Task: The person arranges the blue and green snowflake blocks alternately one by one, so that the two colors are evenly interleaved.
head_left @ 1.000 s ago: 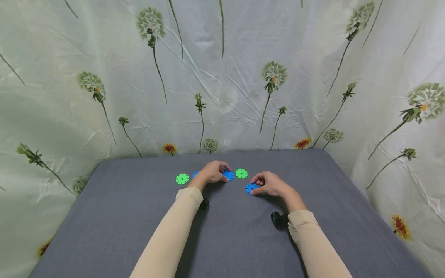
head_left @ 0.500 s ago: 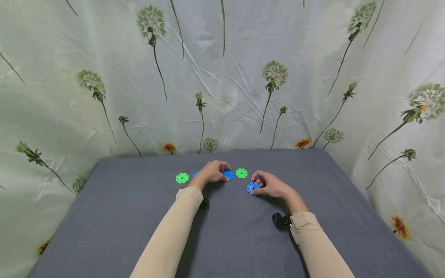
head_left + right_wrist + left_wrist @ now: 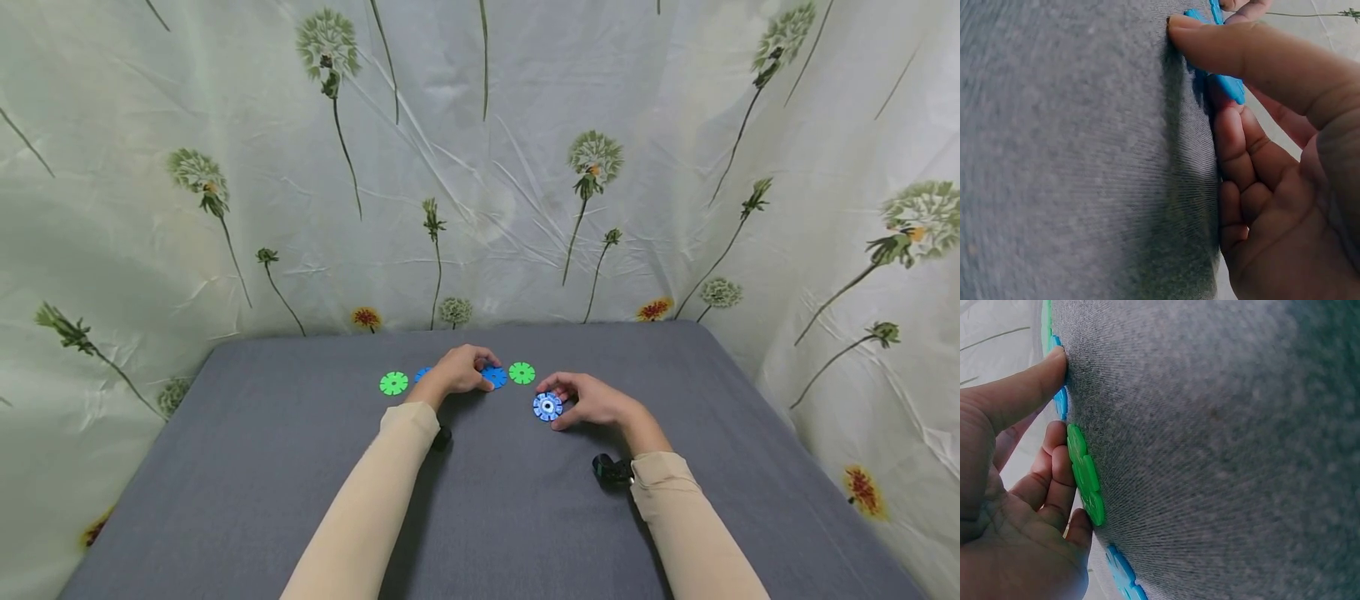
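Note:
Notched plastic discs lie in a row on the table. With thumb and fingers, my left hand holds a blue disc flat in that row. Just right of it is a green disc. My right hand holds another blue disc by its edge, nearer to me than the row. That disc is tilted and catches the light; in the right wrist view the thumb covers part of it. Below the left fingers, the left wrist view shows a green disc, which the hand hides from the head view.
A second green disc is at the row's left end, beside a blue disc partly behind the left hand. Grey cloth covers the table. A flowered curtain hangs along the back edge.
The right hand has shifted slightly right and spread its thumb from its fingers. Its blue disc has tilted and now shines white. The left hand stays in place.

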`<state>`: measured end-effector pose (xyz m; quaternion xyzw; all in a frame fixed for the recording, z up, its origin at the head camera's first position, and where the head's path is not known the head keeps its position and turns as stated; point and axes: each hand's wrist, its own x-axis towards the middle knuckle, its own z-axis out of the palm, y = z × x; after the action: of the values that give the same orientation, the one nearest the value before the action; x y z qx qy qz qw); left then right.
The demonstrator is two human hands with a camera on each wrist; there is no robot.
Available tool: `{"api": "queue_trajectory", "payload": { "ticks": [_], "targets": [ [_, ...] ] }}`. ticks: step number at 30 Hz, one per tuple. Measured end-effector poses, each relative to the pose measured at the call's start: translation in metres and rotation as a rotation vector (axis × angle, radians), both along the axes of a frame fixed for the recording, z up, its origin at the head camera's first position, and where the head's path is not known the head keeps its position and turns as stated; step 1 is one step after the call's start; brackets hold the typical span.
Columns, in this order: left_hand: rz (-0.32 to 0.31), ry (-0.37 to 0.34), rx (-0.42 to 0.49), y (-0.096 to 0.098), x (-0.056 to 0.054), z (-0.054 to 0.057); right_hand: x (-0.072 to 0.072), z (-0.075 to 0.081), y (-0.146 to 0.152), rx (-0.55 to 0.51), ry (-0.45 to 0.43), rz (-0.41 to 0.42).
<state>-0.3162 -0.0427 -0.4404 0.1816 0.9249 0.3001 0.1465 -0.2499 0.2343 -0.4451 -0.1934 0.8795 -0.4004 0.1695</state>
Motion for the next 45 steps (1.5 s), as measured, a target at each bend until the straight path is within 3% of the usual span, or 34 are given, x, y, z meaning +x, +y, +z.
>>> {"api": "queue_trajectory", "payload": {
  "ticks": [8, 17, 22, 35, 45],
  "targets": [
    [-0.001, 0.010, 0.001, -0.001, -0.002, 0.002, -0.001, 0.000, 0.002, 0.037, 0.046, 0.029],
    [-0.021, 0.006, -0.011, -0.002, 0.004, -0.003, 0.005, -0.009, 0.001, 0.067, 0.040, -0.003],
    [-0.008, 0.010, -0.003, -0.002, 0.005, 0.000, 0.002, -0.005, 0.004, 0.037, 0.050, -0.026],
    [-0.047, 0.033, -0.014, -0.003, 0.004, 0.000, -0.026, -0.001, 0.029, 0.108, 0.128, -0.192],
    [-0.084, 0.068, -0.018, -0.005, 0.002, -0.002, -0.044, 0.002, 0.019, 0.157, 0.138, -0.224]
  ]
}}
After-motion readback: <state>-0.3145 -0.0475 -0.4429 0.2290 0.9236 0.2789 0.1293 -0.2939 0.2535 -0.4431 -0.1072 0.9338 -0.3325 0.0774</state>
